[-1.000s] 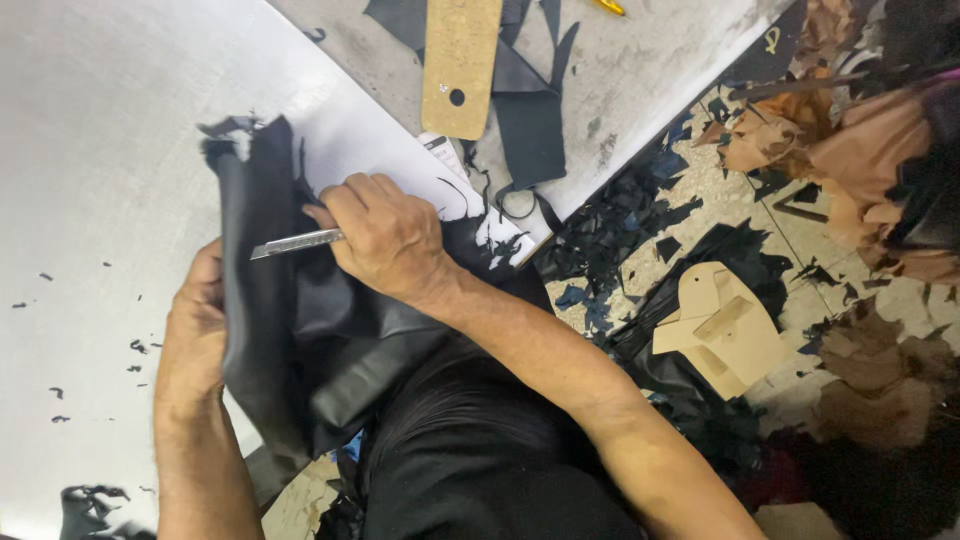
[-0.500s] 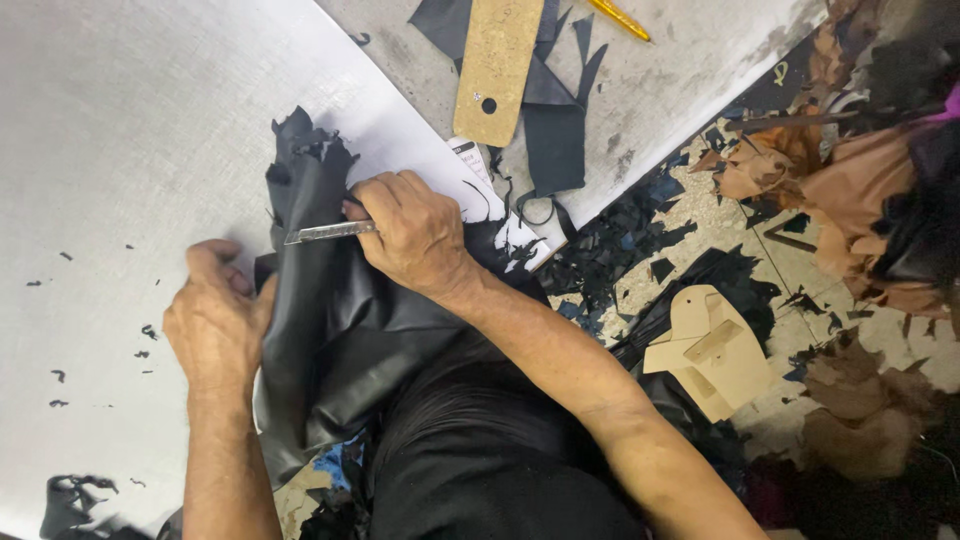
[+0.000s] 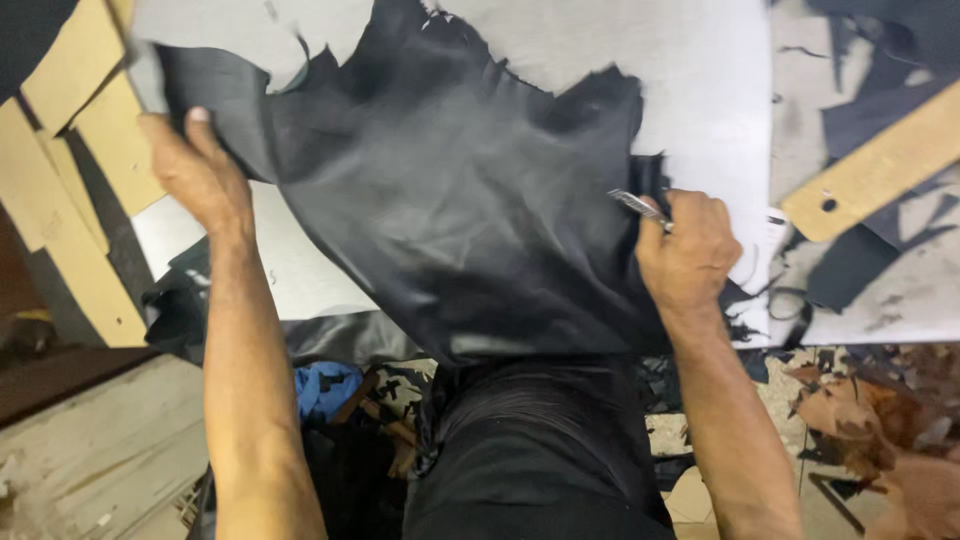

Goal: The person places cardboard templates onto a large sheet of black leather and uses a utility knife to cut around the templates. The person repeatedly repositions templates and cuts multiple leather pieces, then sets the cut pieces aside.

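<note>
- Right hand (image 3: pixel 688 250): closed in a fist around a slim metal knife (image 3: pixel 636 206), blade tip poking out up and to the left above the knuckles; fist pressed against the right edge of the black leather hide (image 3: pixel 450 210).
- Left hand (image 3: pixel 197 170): fingers curled over the hide's upper left corner, gripping it, thumbnail up; arm stretched out well apart from the right hand.
- Black leather hide: spread wide between both hands across the white cutting board (image 3: pixel 690 80), ragged along its top and right edges, lower edge hanging over the board's near side toward the black-clothed lap (image 3: pixel 540 450).
- White cutting board: bare above and to the right of the hide, a few small dark offcuts near the right fist.
- Wooden ruler-like strip (image 3: pixel 870 165): tan, with a round hole near one end, lying tilted on the grey table (image 3: pixel 900 290) to the right of the board, over dark leather pieces (image 3: pixel 850 260).
- Cardboard patterns (image 3: pixel 70 150): tan sheets stacked at the far left, just beside the left hand.
- Blue cloth (image 3: pixel 325 385): bunched low, between the left forearm and the lap.
- Brown leather scraps (image 3: pixel 880 420): heaped on the floor at lower right, mixed with black trimmings.
- Hide surface somewhat blurred, so finer detail not discernible.
</note>
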